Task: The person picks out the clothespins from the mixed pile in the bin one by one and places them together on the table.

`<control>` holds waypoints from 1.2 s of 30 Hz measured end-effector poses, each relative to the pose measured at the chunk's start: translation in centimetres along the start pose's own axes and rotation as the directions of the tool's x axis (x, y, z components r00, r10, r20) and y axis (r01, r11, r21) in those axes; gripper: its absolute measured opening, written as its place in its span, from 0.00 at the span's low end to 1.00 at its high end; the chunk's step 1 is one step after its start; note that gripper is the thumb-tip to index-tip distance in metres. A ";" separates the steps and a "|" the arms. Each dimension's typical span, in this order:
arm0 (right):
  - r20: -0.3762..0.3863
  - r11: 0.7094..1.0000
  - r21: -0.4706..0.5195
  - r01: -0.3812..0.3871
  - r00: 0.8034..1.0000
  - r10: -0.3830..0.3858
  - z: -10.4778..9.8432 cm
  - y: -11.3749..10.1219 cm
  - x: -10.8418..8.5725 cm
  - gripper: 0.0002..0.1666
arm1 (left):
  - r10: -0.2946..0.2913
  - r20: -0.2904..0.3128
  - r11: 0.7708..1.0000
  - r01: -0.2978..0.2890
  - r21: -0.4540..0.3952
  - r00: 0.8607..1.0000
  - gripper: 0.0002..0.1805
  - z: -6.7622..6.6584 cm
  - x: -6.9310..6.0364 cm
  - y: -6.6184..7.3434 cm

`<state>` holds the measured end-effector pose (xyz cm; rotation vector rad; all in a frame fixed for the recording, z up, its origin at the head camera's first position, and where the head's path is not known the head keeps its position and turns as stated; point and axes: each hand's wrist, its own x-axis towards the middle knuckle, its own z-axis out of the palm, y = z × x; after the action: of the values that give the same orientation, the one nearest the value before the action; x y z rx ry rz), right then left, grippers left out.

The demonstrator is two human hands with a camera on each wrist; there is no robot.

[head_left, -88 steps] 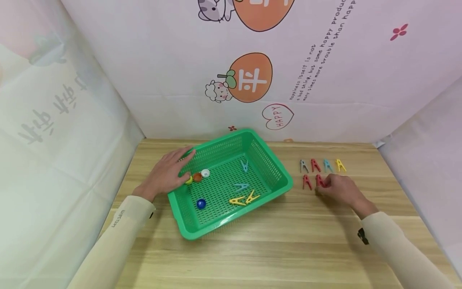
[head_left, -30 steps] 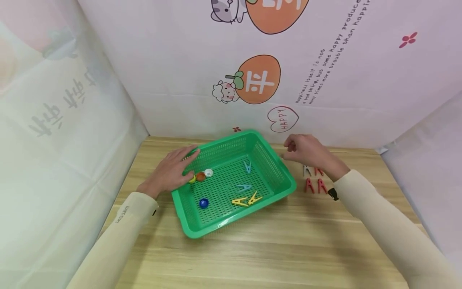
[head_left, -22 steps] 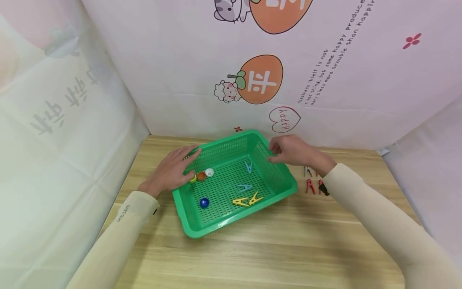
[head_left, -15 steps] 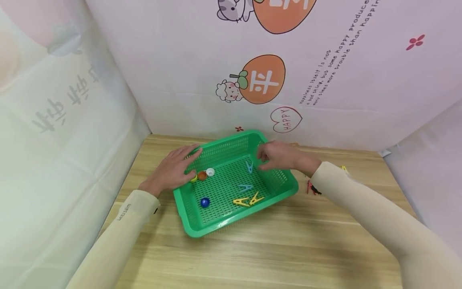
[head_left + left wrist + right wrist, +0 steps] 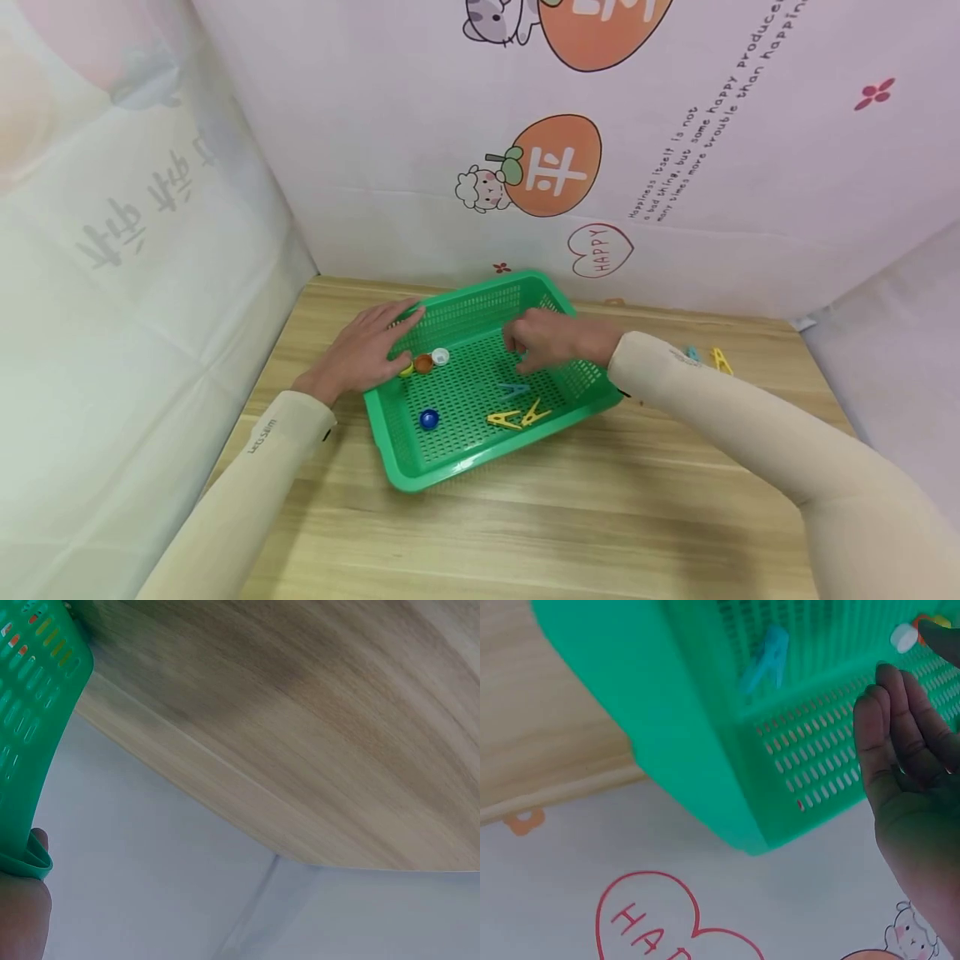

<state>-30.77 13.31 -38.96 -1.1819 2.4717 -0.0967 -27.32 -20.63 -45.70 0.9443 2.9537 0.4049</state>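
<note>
A green perforated basket [image 5: 465, 463] sits on the wooden table. My left hand [image 5: 356, 354] holds its left rim, thumb on the inner side. Inside it, my right hand [image 5: 551, 340] hovers with loosely bent fingers; in the right wrist view nothing lies between those fingers and the thumb. A light blue clothespin [image 5: 513, 390] and two yellow clothespins [image 5: 503, 419] lie on the basket floor. Bottle caps are there too: yellow [image 5: 407, 369], orange [image 5: 423, 363], white [image 5: 440, 357] and dark blue [image 5: 429, 419]. Another light blue clothespin, seen earlier there, is covered by my right hand in the head view.
Right of the basket, a light blue clothespin [image 5: 692, 354] and a yellow clothespin [image 5: 722, 360] lie on the table [image 5: 540, 525]. My right forearm covers the other clothespins there. Printed cloth walls [image 5: 405, 150] enclose the back and sides.
My right hand has left a red clothespin on the right, crossed over the basket's right rim and lowered into the basket. My left hand stays at the rim. The view has shifted slightly.
</note>
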 end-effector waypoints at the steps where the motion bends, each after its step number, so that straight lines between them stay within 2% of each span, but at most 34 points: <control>1: -0.013 1.000 -0.003 0.006 1.000 -0.006 -0.2 0.1 0.3 0.20 | 0.001 -0.002 1.000 -0.001 0.003 1.000 0.42 0.0 0.0 0.0; 4: -0.022 1.000 -0.007 0.013 1.000 -0.013 -0.6 0.6 1.1 0.19 | 0.005 -0.009 1.000 -0.005 0.011 1.000 0.42 0.1 0.0 -0.1; 9: 0.043 0.999 -0.046 0.013 0.999 -0.011 -1.0 1.6 2.3 0.19 | -0.001 -0.007 1.000 0.001 0.014 1.000 0.42 0.1 0.0 0.0; 14: 0.084 0.994 -0.097 0.049 0.996 -0.040 -1.1 2.5 3.3 0.19 | 0.002 -0.008 1.000 -0.001 0.006 1.000 0.42 0.1 0.0 0.1; 23: 0.178 0.969 -0.221 0.109 0.982 -0.069 -0.5 4.2 4.1 0.21 | 0.011 0.000 0.999 -0.010 0.031 1.000 0.41 0.3 0.3 0.1; 29: 0.201 0.941 -0.306 0.146 0.976 -0.086 -0.1 4.9 4.2 0.27 | 0.007 -0.010 0.999 -0.007 0.034 1.000 0.42 0.3 0.3 0.1; 36: 0.265 0.880 -0.431 0.198 0.960 -0.087 0.3 5.3 4.6 0.33 | 0.002 -0.027 1.000 -0.001 0.027 1.000 0.42 0.3 0.2 -0.1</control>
<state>-37.10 13.19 -41.97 -1.4636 2.2500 0.5850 -27.48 -20.54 -46.02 0.9517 2.9901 0.3812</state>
